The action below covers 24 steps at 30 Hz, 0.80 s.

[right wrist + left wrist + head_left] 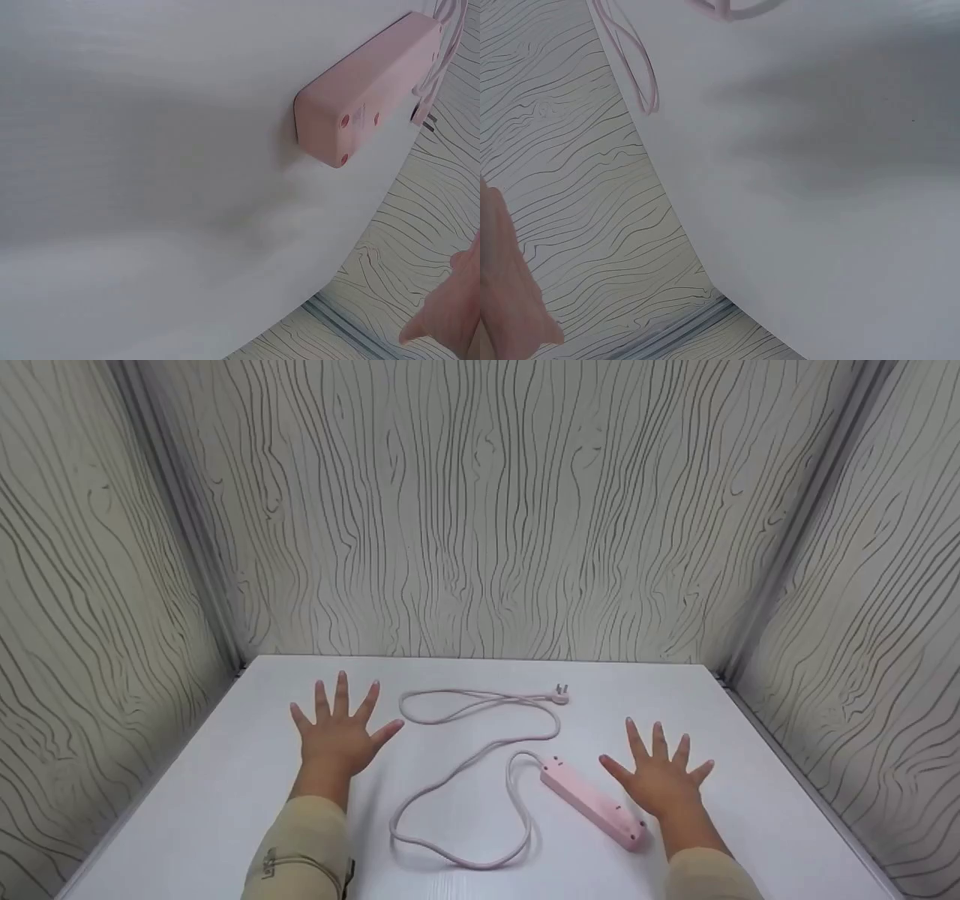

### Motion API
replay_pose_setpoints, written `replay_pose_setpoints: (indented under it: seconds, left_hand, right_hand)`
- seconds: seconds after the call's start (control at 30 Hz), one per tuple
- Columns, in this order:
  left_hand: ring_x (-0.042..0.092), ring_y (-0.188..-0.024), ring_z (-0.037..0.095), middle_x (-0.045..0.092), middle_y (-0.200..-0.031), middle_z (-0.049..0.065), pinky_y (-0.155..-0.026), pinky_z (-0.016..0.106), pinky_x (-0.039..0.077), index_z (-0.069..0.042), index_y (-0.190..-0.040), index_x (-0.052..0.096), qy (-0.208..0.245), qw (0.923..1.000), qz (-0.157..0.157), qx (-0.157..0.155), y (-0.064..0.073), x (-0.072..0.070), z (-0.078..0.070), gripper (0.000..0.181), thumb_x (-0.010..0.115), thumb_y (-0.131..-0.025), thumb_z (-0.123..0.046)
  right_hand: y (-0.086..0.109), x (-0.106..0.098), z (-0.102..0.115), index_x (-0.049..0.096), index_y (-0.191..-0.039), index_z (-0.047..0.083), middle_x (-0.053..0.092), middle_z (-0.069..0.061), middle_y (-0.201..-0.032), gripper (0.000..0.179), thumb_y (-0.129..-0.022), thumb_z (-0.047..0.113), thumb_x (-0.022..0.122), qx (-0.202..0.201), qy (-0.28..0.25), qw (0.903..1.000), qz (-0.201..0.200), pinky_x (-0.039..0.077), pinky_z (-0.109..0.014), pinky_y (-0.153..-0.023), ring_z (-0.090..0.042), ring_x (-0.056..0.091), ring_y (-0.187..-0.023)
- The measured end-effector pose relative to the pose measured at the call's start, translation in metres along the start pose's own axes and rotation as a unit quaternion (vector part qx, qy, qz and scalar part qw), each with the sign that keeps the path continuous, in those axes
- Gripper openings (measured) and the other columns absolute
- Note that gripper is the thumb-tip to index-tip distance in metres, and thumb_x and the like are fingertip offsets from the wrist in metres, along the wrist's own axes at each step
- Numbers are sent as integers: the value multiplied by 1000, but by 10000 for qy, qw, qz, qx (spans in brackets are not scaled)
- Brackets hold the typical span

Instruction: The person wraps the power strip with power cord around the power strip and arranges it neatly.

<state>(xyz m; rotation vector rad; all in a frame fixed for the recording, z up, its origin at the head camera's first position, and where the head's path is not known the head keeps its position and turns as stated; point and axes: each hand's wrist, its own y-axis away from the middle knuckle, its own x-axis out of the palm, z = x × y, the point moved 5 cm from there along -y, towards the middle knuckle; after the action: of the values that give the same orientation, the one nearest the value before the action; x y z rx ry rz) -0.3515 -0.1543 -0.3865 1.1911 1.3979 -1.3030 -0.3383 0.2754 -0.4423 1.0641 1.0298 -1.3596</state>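
Observation:
A pink power strip (592, 804) lies slantwise on the white table, right of the middle. Its pale pink cord (459, 771) winds leftward and back in loose curves to a plug (559, 695) with metal prongs pointing up. My left hand (339, 741) is spread wide over the table's left side, apart from the cord. Just right of the strip, my right hand (664, 777) is spread too and holds nothing. In the right wrist view the strip (360, 90) shows its end and several small screw holes. Part of the left hand (508, 289) appears in the left wrist view.
The white table (210, 787) is enclosed by wood-grain patterned panels (465, 510) at the back and both sides. Grey metal posts (184, 525) stand at the rear corners. Light sleeves cover both forearms, with a thin band around the left sleeve (300, 859).

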Motion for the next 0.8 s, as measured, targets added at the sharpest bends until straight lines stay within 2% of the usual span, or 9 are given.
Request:
replay_pose_setpoints:
  seconds: [0.2,0.37,0.53,0.67,0.8]
  left_hand:
    - [-8,-135,44,-3,-152,16,-95,70,-6,-31,-146,15,41,10000,42,67,-2,3,-7,78,23,-82,-75]
    - [-9,-135,43,-5,-152,15,-95,70,-6,-34,-146,14,24,9999,30,126,-3,6,-14,79,21,-80,-77]
    - [-6,-135,44,-2,-152,15,-96,70,-4,-33,-146,16,-47,9997,-102,204,-2,3,-18,78,24,-81,-76]
    - [-5,-136,43,-1,-152,15,-96,70,-4,-32,-146,17,-29,9997,-81,221,1,2,-17,79,24,-81,-76]
    - [-4,-136,43,-1,-152,15,-96,69,-4,-31,-146,17,26,9997,-92,224,2,3,-18,79,25,-81,-75]
  right_hand:
    - [-3,17,5,2,-147,20,-5,-28,-147,99,-74,82,24,13,-278,9991,332,-4,-75,-87,-57,-11,-127]
    - [0,39,8,5,-147,20,-1,-28,-148,94,-77,79,26,24,-401,9980,492,4,-73,-92,-55,-4,-128]
    - [1,58,11,11,-147,17,7,-29,-146,86,-83,71,31,7,-332,9981,521,9,-72,-93,-56,3,-128]
    - [3,74,16,17,-146,14,17,-28,-145,85,-84,70,32,-25,-307,9979,577,11,-71,-94,-56,9,-127]
    - [6,85,16,21,-144,7,30,-28,-139,88,-82,66,44,-101,-281,9977,614,19,-69,-93,-55,22,-124]
